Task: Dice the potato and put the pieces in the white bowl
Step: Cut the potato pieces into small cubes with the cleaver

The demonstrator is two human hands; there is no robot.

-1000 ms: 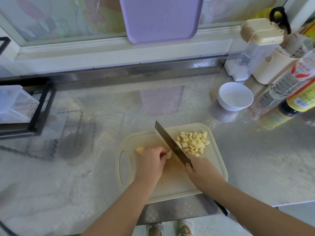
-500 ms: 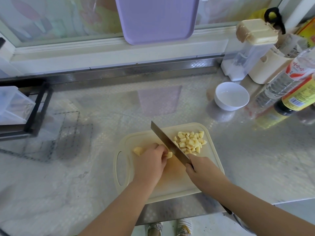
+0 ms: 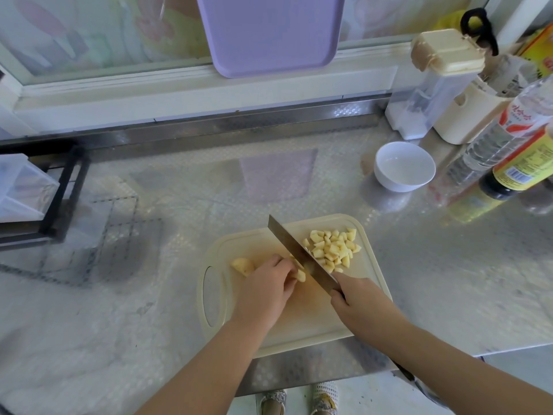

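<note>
A cream cutting board (image 3: 302, 322) lies at the counter's front edge. My right hand (image 3: 359, 298) grips the handle of a cleaver (image 3: 294, 250) whose blade slants across the board. My left hand (image 3: 266, 289) curls over a strip of potato (image 3: 300, 275) right beside the blade. A pile of diced potato (image 3: 332, 248) sits on the board's far right. One larger potato chunk (image 3: 243, 265) lies to the left of my left hand. The white bowl (image 3: 404, 166) stands beyond the board to the right, with nothing visible in it.
Bottles (image 3: 520, 163) and a cream-lidded dispenser (image 3: 434, 82) crowd the right back corner. A black rack (image 3: 45, 190) holding a clear box stands at the left. A purple tray (image 3: 269, 31) leans against the window behind. The counter ends just under the board's near edge.
The cleaver and both hands stay at the same spot on the board, with the blade shifting slightly against the potato strip. The pile of dice looks unchanged.
</note>
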